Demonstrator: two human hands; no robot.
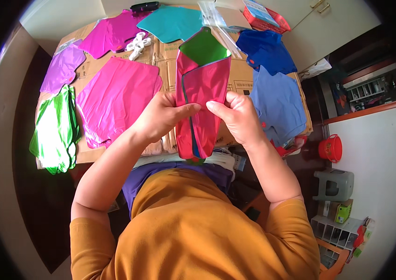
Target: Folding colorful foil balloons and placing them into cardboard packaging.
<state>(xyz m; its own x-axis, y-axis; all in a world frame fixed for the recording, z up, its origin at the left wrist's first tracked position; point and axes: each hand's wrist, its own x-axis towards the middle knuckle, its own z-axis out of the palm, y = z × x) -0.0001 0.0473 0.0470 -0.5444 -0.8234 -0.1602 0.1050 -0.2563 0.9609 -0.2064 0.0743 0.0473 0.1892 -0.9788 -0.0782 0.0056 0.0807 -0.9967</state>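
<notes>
Upright in front of me, over the near edge of the cardboard, is a folded stack of shiny foil pieces (205, 84), which look like flat foil balloons. They are crimson outside, with green at the top and a thin dark edge running down the front. My left hand (164, 114) grips the left side, thumb across the front and fingers mostly hidden behind. My right hand (239, 115) pinches the right side in the same way, its thumb near the left thumb. A pink foil stack (119, 95) lies flat beside my left hand; a pale blue one (278, 105) lies beside the right.
On the cardboard surface (163, 60) lie more foil stacks: green (58, 130), lilac (63, 67), magenta (111, 32), teal (172, 23) and dark blue (265, 50). White ribbon (138, 45) and a red basket (267, 21) are farther back. A red bucket (332, 148) and grey stool (334, 185) stand right.
</notes>
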